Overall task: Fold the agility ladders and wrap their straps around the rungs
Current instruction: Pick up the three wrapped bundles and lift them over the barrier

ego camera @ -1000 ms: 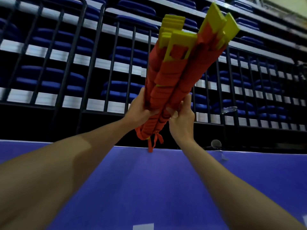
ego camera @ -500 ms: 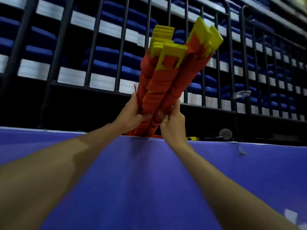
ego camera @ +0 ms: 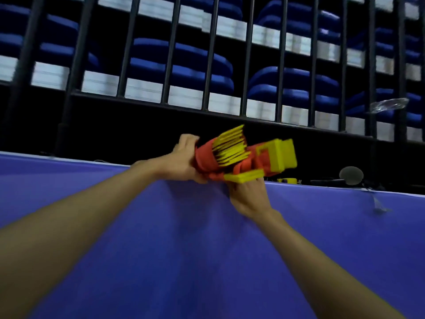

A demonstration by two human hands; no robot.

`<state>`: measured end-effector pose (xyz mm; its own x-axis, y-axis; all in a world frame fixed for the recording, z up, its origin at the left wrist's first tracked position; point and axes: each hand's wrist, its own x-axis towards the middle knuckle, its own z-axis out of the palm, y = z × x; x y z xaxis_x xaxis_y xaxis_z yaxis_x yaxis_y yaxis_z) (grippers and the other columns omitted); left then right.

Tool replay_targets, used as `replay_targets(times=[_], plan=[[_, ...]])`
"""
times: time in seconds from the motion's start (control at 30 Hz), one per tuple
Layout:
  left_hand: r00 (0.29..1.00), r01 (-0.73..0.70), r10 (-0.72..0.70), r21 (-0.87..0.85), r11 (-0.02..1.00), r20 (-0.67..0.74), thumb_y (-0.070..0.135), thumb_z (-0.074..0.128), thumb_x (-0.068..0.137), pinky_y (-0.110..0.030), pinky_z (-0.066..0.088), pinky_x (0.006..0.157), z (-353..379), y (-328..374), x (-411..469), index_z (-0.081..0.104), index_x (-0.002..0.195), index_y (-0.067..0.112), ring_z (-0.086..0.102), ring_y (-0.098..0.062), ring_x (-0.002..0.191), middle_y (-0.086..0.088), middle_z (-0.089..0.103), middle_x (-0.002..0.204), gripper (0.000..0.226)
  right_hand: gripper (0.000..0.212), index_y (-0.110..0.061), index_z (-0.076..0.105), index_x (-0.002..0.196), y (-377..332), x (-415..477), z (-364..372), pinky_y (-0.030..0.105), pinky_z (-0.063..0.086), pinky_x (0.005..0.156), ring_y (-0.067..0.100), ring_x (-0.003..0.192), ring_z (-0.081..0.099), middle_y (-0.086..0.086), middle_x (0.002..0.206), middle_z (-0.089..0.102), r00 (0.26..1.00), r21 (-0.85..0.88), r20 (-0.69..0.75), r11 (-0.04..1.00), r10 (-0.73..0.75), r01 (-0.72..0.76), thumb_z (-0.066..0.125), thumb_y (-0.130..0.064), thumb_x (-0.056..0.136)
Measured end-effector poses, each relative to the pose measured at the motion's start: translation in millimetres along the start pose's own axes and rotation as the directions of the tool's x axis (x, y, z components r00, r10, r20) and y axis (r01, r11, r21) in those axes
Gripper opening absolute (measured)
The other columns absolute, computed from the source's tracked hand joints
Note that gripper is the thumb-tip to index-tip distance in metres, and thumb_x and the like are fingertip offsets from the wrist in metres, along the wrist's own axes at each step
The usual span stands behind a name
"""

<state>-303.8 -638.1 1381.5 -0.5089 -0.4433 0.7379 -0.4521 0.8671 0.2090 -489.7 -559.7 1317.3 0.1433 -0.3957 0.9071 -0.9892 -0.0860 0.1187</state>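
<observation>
Hands grip the ladder bundle [ego camera: 239,157] lying toward 3 o'clock: left hand [ego camera: 184,163] wrapped around it, right hand [ego camera: 247,195] cupped underneath.

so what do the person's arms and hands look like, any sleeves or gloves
Both arms are bare along all of their visible length: no sleeves show. The left hand and right hand wear no gloves, and no watch, band or ring is visible on wrists or fingers, though motion blur could hide something small.
</observation>
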Motion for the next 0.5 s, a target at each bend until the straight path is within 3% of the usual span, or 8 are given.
replay_targets(times=[0.07,0.13,0.17,0.23,0.3,0.37,0.43,0.5], plan=[[0.973,-0.09,0.067,-0.097,0.991,-0.219,0.039,0.088,0.05,-0.045,0.041,0.109,12,4,-21,0.023,0.146,0.01,0.043,-0.028,0.127,-0.013,0.031,0.138,0.12,0.054,-0.024,0.05,0.129,10,0,3,0.057,0.051,0.084,0.04,0.119,0.052,0.015,0.131,0.056,0.996,0.02,-0.036,0.996,-0.084,0.085,0.065,-0.017,0.077],[0.925,-0.209,0.151,-0.134,0.969,-0.348,0.042,0.084,0.056,-0.043,0.044,0.106,25,11,-40,0.015,0.146,0.028,0.046,-0.028,0.128,-0.019,0.035,0.139,0.115,0.05,-0.026,0.046,0.136,9,-1,-5,0.06,0.043,0.1,0.04,0.128,0.047,0.015,0.139,0.054,1.0,0.058,0.009,0.998,-0.027,0.026,0.052,-0.031,0.086],[0.9,-0.262,0.187,-0.146,0.954,-0.393,0.045,0.084,0.059,-0.041,0.045,0.105,30,14,-47,0.015,0.143,0.04,0.047,-0.027,0.128,-0.021,0.036,0.138,0.109,0.046,-0.024,0.053,0.133,10,-1,-9,0.058,0.041,0.104,0.04,0.126,0.051,0.016,0.135,0.058,0.999,0.095,0.047,0.995,0.011,-0.016,0.045,-0.038,0.089],[0.879,-0.279,0.162,-0.208,0.938,-0.448,0.047,0.086,0.065,-0.041,0.046,0.105,34,22,-59,0.022,0.136,0.046,0.049,-0.023,0.128,-0.018,0.04,0.136,0.096,0.044,-0.015,0.066,0.116,13,-5,-16,0.052,0.046,0.094,0.039,0.113,0.058,0.017,0.117,0.066,0.999,0.249,0.014,0.967,0.049,-0.051,0.043,-0.043,0.09],[0.86,-0.266,0.128,-0.219,0.939,-0.495,0.047,0.088,0.066,-0.047,0.045,0.104,34,27,-61,0.03,0.14,0.031,0.051,-0.024,0.127,-0.016,0.044,0.135,0.095,0.046,-0.013,0.064,0.115,15,-14,-26,0.04,0.05,0.086,0.026,0.107,0.061,0.008,0.114,0.065,0.991,0.443,-0.095,0.895,0.098,-0.045,0.049,-0.047,0.088],[0.854,-0.259,0.115,-0.224,0.939,-0.508,0.047,0.09,0.064,-0.049,0.046,0.102,35,31,-59,0.035,0.141,0.022,0.054,-0.025,0.125,-0.014,0.05,0.133,0.098,0.051,-0.006,0.056,0.125,12,-24,-36,0.016,0.046,0.086,0.007,0.105,0.057,-0.004,0.121,0.058,0.966,0.572,-0.244,0.817,0.088,0.07,0.059,-0.041,0.088],[0.851,-0.262,0.125,-0.206,0.943,-0.511,0.048,0.089,0.065,-0.049,0.047,0.101,33,35,-56,0.04,0.138,0.028,0.057,-0.022,0.121,-0.01,0.056,0.129,0.09,0.05,0.005,0.048,0.13,7,-28,-43,0.003,0.037,0.088,0.009,0.106,0.058,0.003,0.123,0.058,0.938,0.627,-0.336,0.763,0.08,0.16,0.065,-0.02,0.09],[0.861,-0.272,0.154,-0.183,0.945,-0.484,0.047,0.086,0.068,-0.047,0.049,0.099,31,40,-52,0.042,0.132,0.038,0.06,-0.019,0.118,-0.005,0.059,0.126,0.078,0.044,0.012,0.047,0.128,10,-24,-42,-0.003,0.031,0.087,0.019,0.107,0.057,0.017,0.12,0.063,0.939,0.631,-0.341,0.752,0.047,0.192,0.059,-0.009,0.091]])
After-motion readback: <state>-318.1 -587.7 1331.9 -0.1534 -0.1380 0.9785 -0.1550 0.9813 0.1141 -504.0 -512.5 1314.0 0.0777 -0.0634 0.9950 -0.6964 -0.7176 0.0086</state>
